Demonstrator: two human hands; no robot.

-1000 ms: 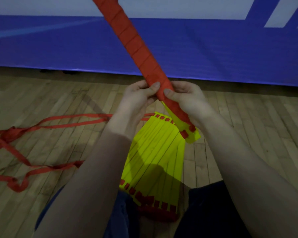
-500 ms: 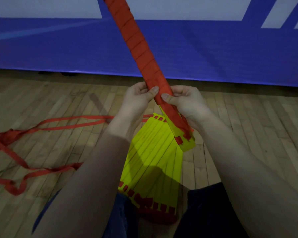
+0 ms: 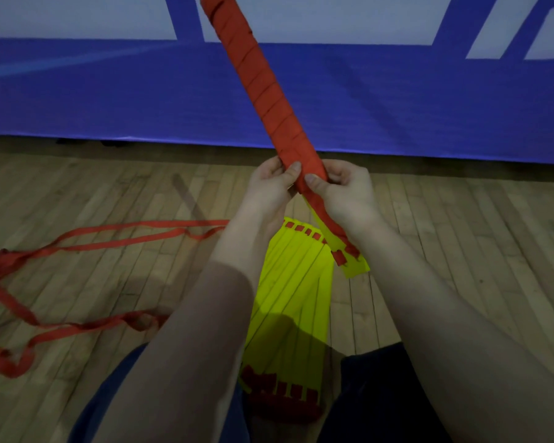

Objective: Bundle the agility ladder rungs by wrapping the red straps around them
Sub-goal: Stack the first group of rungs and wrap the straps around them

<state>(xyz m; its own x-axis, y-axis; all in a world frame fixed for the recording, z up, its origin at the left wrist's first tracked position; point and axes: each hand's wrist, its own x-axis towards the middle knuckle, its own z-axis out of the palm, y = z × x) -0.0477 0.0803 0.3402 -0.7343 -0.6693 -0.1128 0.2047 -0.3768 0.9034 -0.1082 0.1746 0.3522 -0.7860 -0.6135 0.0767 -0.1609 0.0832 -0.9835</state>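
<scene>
We grip the long red strap-wrapped rung bundle with both hands, left hand and right hand, above flat yellow plastic rungs fanned on the wooden floor; loose red straps trail toward its left edge.

Both hands, left and right, around a strap-wrapped rung bundle above yellow rungs.

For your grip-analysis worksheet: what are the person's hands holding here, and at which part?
Both the left hand and right hand pinch the red-wrapped rung bundle near its lower end, just above the bare yellow tip.
</scene>
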